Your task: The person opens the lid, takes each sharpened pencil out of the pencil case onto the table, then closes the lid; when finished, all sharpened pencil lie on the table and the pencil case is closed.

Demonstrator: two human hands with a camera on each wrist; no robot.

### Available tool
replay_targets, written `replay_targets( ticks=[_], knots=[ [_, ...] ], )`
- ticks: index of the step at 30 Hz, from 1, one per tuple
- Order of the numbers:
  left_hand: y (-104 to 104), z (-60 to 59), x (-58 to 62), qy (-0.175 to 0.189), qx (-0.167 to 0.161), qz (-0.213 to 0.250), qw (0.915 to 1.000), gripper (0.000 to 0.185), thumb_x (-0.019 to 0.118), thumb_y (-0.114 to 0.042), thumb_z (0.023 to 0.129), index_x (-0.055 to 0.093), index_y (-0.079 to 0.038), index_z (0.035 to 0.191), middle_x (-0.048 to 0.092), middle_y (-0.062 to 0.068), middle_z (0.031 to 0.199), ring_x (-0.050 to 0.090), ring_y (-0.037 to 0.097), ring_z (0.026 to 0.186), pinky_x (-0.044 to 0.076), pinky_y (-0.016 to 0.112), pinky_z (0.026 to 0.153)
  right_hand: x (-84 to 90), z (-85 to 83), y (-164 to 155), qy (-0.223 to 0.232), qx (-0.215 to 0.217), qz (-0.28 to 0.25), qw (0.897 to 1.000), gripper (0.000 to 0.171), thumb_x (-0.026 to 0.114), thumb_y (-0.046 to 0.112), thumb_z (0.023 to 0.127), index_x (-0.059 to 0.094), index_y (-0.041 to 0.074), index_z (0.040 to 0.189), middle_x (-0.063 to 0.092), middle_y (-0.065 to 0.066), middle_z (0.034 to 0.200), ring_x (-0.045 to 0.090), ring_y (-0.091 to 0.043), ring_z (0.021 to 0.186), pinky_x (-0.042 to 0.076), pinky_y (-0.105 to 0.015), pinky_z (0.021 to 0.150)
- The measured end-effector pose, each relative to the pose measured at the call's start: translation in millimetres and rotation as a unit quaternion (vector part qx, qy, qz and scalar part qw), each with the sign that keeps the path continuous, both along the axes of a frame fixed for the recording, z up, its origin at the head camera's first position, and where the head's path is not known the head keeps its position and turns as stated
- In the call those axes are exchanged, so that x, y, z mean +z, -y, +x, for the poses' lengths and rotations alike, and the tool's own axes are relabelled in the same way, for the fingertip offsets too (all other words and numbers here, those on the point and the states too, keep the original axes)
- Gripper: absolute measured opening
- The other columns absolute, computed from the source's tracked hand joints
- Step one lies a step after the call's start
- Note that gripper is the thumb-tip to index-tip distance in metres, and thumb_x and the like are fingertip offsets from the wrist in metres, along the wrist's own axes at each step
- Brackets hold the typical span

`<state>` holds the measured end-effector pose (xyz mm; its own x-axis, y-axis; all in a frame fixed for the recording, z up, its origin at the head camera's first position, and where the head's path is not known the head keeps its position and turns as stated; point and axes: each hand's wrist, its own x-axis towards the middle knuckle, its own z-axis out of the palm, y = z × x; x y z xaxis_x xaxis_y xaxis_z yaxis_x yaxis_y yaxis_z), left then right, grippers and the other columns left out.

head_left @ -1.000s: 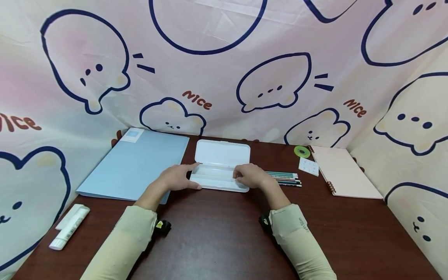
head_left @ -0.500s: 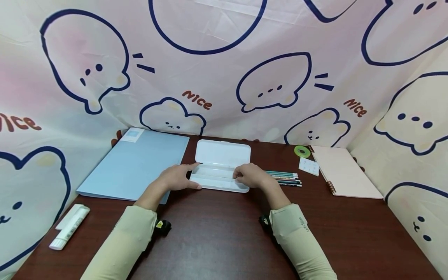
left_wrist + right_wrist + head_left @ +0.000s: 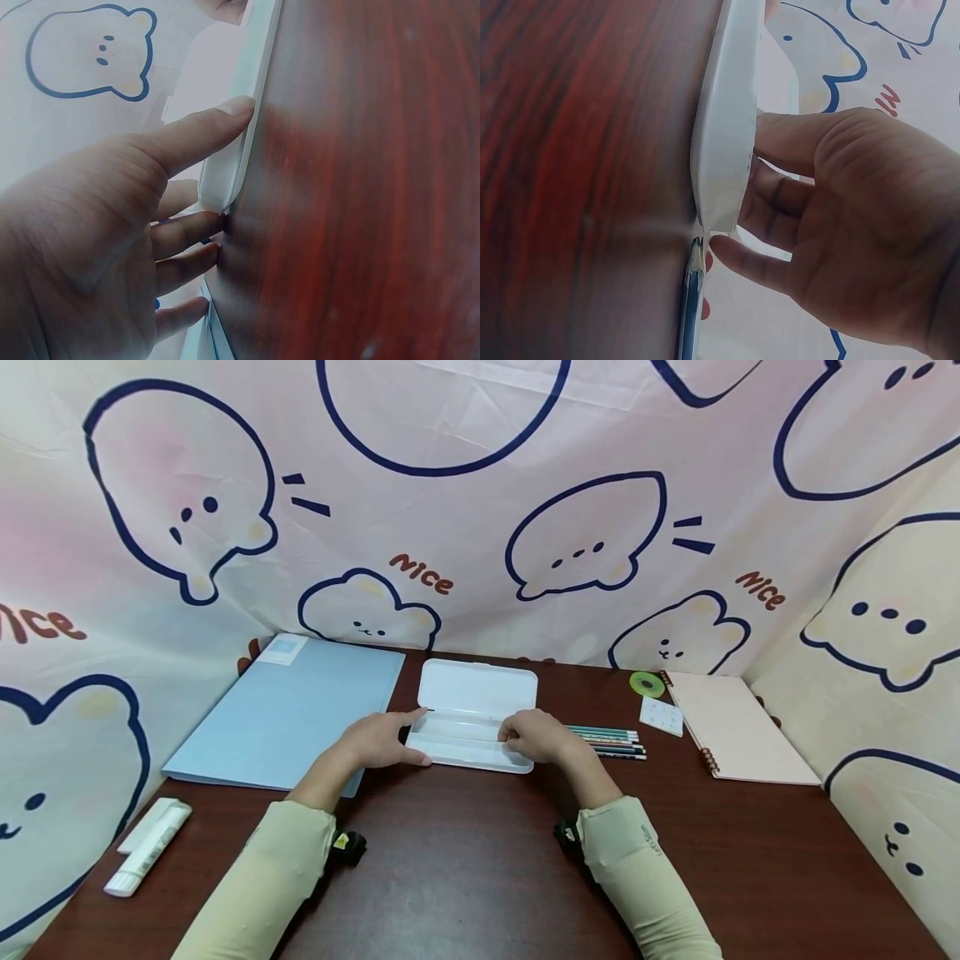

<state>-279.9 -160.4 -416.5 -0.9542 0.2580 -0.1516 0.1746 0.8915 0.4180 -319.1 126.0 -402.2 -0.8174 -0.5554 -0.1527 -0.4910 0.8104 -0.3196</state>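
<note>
A white pencil case (image 3: 459, 752) lies with its lid (image 3: 477, 685) raised at the back. My left hand (image 3: 375, 739) holds the case's left end, thumb at the front edge and fingers round the side and back corner. In the left wrist view the thumb (image 3: 206, 135) presses along the front wall. My right hand (image 3: 538, 737) reaches over the right end, its fingers curled down into the case. The right wrist view shows the little finger (image 3: 746, 262) outside the end wall, while the other fingertips are hidden behind the front wall; I cannot tell whether they pinch anything.
Several pencils (image 3: 618, 742) lie just right of the case. Beyond them are a green tape roll (image 3: 647, 685), a small white card (image 3: 662, 717) and a spiral notebook (image 3: 742, 727). A blue folder (image 3: 300, 710) lies left; a white tube (image 3: 150, 850) sits near the table's left edge.
</note>
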Motion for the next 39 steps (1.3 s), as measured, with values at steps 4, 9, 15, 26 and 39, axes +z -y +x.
replay_targets(
  ticks=[4, 9, 15, 26, 39],
  knots=[
    [1, 0.8, -1.3, 0.0, 0.003, 0.001, 1.0, 0.094, 0.078, -0.056, 0.082, 0.036, -0.021, 0.159, 0.05, 0.014, 0.154, 0.052, 0.039, 0.136, 0.045, 0.058, 0.105, 1.8, 0.0, 1, -0.013, -0.002, 0.001, 1.0, 0.012, 0.065, 0.013, 0.098, 0.077, 0.017, 0.1, 0.074, 0.001, 0.102, 0.057, -0.015, 0.087, 0.05, -0.033, 0.083],
    [0, 0.8, -1.4, 0.0, 0.008, 0.001, 1.0, 0.094, 0.078, -0.056, 0.082, 0.036, -0.022, 0.159, 0.052, 0.013, 0.153, 0.053, 0.038, 0.134, 0.045, 0.057, 0.105, 5.4, 0.6, -2, -0.027, -0.011, -0.009, 1.0, 0.01, 0.069, 0.017, 0.097, 0.078, 0.019, 0.101, 0.075, 0.002, 0.103, 0.058, -0.016, 0.088, 0.05, -0.035, 0.084],
    [-2, -0.5, -2.0, 0.0, 0.003, -0.002, 1.0, 0.095, 0.078, -0.058, 0.081, 0.037, -0.02, 0.159, 0.052, 0.014, 0.153, 0.053, 0.039, 0.134, 0.045, 0.059, 0.105, 7.8, 0.6, -22, -0.042, -0.024, -0.028, 0.998, 0.013, 0.07, 0.018, 0.096, 0.078, 0.02, 0.106, 0.075, 0.002, 0.104, 0.059, -0.014, 0.087, 0.051, -0.035, 0.083],
    [2, -0.7, -2.6, -0.006, -0.006, -0.004, 1.0, 0.095, 0.077, -0.059, 0.082, 0.036, -0.021, 0.159, 0.049, 0.014, 0.155, 0.05, 0.04, 0.138, 0.044, 0.057, 0.107, 15.2, 0.1, -86, -0.058, -0.061, -0.066, 0.994, 0.018, 0.069, 0.017, 0.097, 0.079, 0.02, 0.111, 0.075, -0.001, 0.11, 0.062, -0.019, 0.096, 0.052, -0.044, 0.088],
    [2, -1.2, -2.8, -0.004, -0.008, -0.004, 1.0, 0.096, 0.077, -0.059, 0.082, 0.035, -0.021, 0.159, 0.048, 0.014, 0.156, 0.049, 0.039, 0.139, 0.044, 0.057, 0.108, 16.6, 3.2, -151, -0.046, -0.104, -0.057, 0.992, 0.019, 0.066, 0.011, 0.097, 0.078, 0.011, 0.112, 0.076, -0.006, 0.104, 0.064, -0.021, 0.09, 0.054, -0.043, 0.079]
  ],
)
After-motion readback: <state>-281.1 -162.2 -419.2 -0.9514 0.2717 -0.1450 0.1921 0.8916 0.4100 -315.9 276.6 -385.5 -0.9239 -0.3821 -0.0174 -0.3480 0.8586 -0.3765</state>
